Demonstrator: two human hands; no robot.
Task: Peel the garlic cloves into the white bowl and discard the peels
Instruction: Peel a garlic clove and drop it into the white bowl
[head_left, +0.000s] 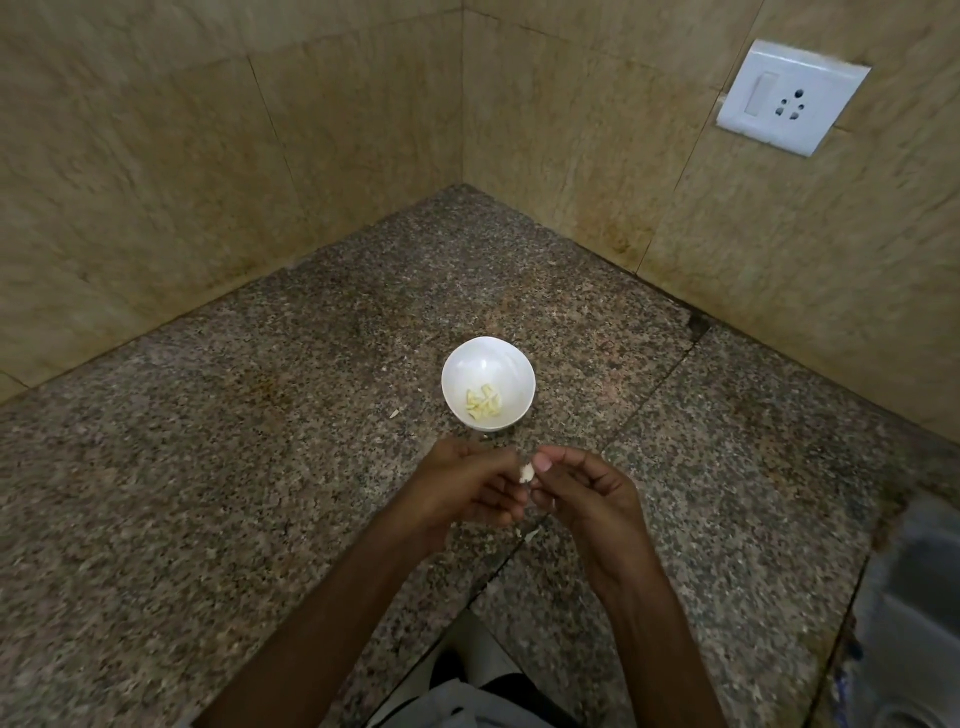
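Granite, speckled grey and brown, makes up the surface (249, 467). Out in its middle, well off the back corner where the tiled walls (208, 156) meet, sits the white bowl (485, 358), with a small heap of peeled cloves (484, 404) pale yellow at the bottom. Between the bowl and the front edge both hands are up off the stone and close together. The left hand (465, 486) and the right hand (589, 496) meet on one garlic clove (527, 473), a little whitish thing just short of the bowl's near rim. The right hand's fingers (543, 461) pinch its upper end, thumb against forefinger; the left hand's fingertips close on the other side, and the rest of both hands curl loosely underneath. It looks like a peel under way with several cloves done; how many remain I can't say, as no unpeeled stock is in view. This clove should be light and firm, but its skin is papery and thin, likely to tear in bits and cling to the fingertips. Once bare it turns slick, so hold it by the two ends and work a nail under the root end. Squeeze the middle and it may shoot out. One scrap of peel (531, 535) lies on the surface below the hands, and a fleck (395, 413) sits just left of the bowl; both want clearing. At the right edge, blurred, is what may be a steel sink (914, 597).
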